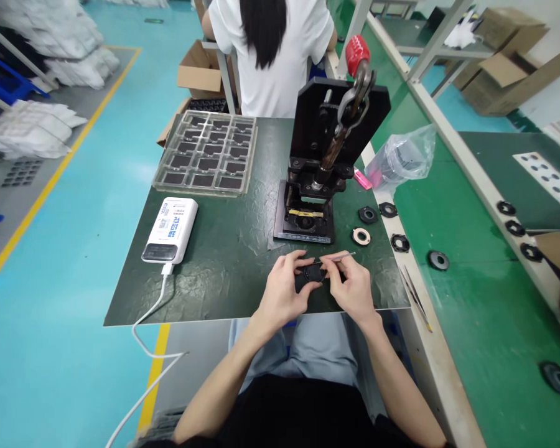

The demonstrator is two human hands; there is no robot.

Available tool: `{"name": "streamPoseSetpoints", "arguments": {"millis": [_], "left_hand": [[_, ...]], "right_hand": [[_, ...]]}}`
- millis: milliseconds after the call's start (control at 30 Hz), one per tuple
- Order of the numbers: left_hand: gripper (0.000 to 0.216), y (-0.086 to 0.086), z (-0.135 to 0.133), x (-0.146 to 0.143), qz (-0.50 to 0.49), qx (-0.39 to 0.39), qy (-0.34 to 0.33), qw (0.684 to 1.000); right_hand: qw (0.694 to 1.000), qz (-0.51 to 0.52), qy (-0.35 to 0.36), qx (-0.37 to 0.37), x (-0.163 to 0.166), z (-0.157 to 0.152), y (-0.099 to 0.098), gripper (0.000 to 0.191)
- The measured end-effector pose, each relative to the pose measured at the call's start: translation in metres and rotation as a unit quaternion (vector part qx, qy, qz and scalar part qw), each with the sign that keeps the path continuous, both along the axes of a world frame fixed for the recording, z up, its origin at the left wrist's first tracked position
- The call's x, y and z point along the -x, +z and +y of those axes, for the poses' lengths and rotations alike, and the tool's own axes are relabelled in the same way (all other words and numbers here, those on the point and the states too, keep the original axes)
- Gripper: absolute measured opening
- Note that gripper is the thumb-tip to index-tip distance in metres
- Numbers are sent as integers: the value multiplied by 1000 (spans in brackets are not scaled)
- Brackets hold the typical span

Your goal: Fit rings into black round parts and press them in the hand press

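Near the front edge of the dark green table, my left hand (287,283) grips a small black part with a round centre (313,272) between thumb and fingers. My right hand (350,283) pinches a thin metal tool (343,256) that looks like a pick or slim tweezers; its working end meets the part, partly hidden by my fingers. Just beyond my hands stands a black hand press (308,218) with a red-knobbed lever (357,56). To its right lie a black round part (368,215) and one with a pale ring (361,236).
A clear tray of dark rectangular pieces (208,152) and a white power bank (170,230) with a cable are on the left. On the right, a green conveyor (452,323) carries round parts; tweezers (417,298) lie on its rail beside a plastic bag (401,158). A person sits ahead.
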State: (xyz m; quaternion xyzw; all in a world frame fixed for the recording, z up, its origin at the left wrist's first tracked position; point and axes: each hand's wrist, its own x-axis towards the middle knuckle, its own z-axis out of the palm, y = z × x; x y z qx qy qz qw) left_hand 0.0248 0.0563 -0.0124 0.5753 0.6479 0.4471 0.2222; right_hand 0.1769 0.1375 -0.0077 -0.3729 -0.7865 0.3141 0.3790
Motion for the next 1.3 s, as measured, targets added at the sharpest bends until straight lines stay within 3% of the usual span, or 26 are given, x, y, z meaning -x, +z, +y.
{"name": "streamPoseSetpoints", "arguments": {"millis": [300, 433, 533, 633, 700, 767, 833, 1000, 1200, 1300], "left_hand": [[61, -3, 0, -1, 8, -3, 0, 1000], [60, -7, 0, -1, 21, -10, -1, 1000], [58, -8, 0, -2, 30, -11, 6, 999], [53, -8, 0, -3, 36, -5, 15, 999], [51, -7, 0, -3, 37, -2, 18, 999], [51, -6, 0, -3, 33, -3, 20, 999], [54, -6, 0, -1, 17, 1, 13, 1000], [69, -4, -4, 4, -39, 12, -11, 999], [64, -3, -9, 2, -31, -4, -4, 1000], [61, -3, -9, 1, -3, -11, 4, 1000]], "right_hand": [[990, -43, 11, -132, 6, -1, 4, 14], [987, -50, 18, -153, 11, -2, 1, 17], [991, -37, 16, -130, 14, -2, -2, 20], [999, 20, 1, -31, 13, 1, -1, 21], [993, 93, -55, 39, 8, 3, 3, 21], [981, 138, -126, 56, -1, 4, 9, 23], [983, 111, -145, 8, -11, 4, 16, 25], [989, -24, -21, -145, -20, 0, 27, 40], [989, 67, -38, -126, -2, -5, 23, 30], [988, 56, -27, -145, 2, -8, 22, 26]]}}
